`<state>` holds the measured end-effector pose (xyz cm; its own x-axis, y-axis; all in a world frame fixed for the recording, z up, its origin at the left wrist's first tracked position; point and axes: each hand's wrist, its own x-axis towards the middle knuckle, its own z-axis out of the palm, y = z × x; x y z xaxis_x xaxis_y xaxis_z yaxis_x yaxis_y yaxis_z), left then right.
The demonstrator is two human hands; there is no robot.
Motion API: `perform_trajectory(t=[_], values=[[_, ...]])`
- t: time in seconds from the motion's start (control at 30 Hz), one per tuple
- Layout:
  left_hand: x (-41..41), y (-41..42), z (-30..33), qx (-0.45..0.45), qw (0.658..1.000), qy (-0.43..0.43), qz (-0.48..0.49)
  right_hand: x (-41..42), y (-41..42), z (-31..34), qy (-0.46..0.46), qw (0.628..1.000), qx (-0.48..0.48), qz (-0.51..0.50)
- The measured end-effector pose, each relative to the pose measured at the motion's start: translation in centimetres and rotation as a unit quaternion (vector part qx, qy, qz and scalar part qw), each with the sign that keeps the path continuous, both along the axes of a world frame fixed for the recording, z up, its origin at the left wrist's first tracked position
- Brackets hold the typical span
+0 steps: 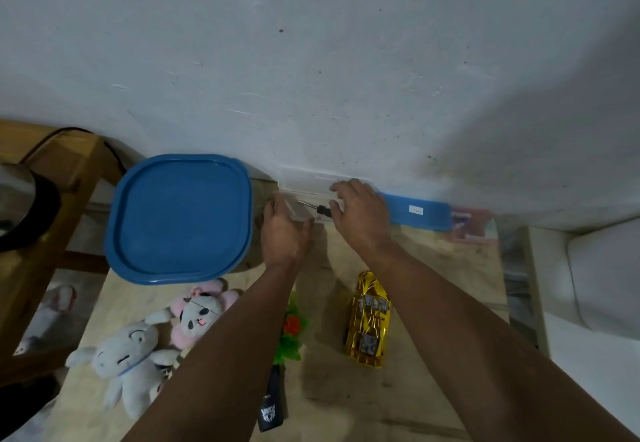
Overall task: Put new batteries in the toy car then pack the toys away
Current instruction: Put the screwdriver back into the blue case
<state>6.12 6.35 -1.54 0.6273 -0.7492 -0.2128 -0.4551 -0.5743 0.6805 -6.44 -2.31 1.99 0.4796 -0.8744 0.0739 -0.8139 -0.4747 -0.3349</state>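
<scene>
Against the wall, my left hand [284,230] and right hand [360,213] grip a clear box [304,199] (a screwdriver [317,208] inside); blue-lidded tub [180,216] beside.

Two bare forearms — no sleeves, watch or rings — ending in the left hand [284,230] and right hand [360,214].

On the tabletop [433,389], 2 plush toys [156,344] lie left of the toy car [369,320], the lidded tub [180,218] behind them.
</scene>
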Motion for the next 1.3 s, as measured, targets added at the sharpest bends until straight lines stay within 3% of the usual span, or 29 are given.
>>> perform_trajectory(t=[0.33, 0.5, 0.63, 0.93, 1.17, 1.3], values=[[0.0, -0.3, 0.2, 0.005, 1.000, 0.017, 0.020, -1.2, -0.3, 0.7, 0.024, 0.999, -0.015, -0.029], [0.0, -0.2, 0.7, -0.033, 0.993, 0.085, 0.072, -1.9, 0.7, 0.7, 0.035, 0.997, -0.072, -0.015], [-0.1, 0.3, 1.4, -0.067, 0.990, 0.091, 0.084, -2.8, 2.3, 0.1, 0.051, 0.997, -0.054, 0.012], [-0.1, 0.8, 0.7, 0.011, 1.000, 0.021, -0.004, -3.5, 4.9, -1.1, 0.159, 0.985, 0.015, 0.059], [-0.5, 0.5, 2.0, 0.119, 0.989, -0.040, -0.078, -2.0, 4.7, 1.4, 0.177, 0.979, 0.090, 0.047], [-0.6, 1.3, 4.9, 0.109, 0.987, -0.040, -0.110, -1.7, 4.1, 4.1, 0.176, 0.977, 0.115, 0.039]])
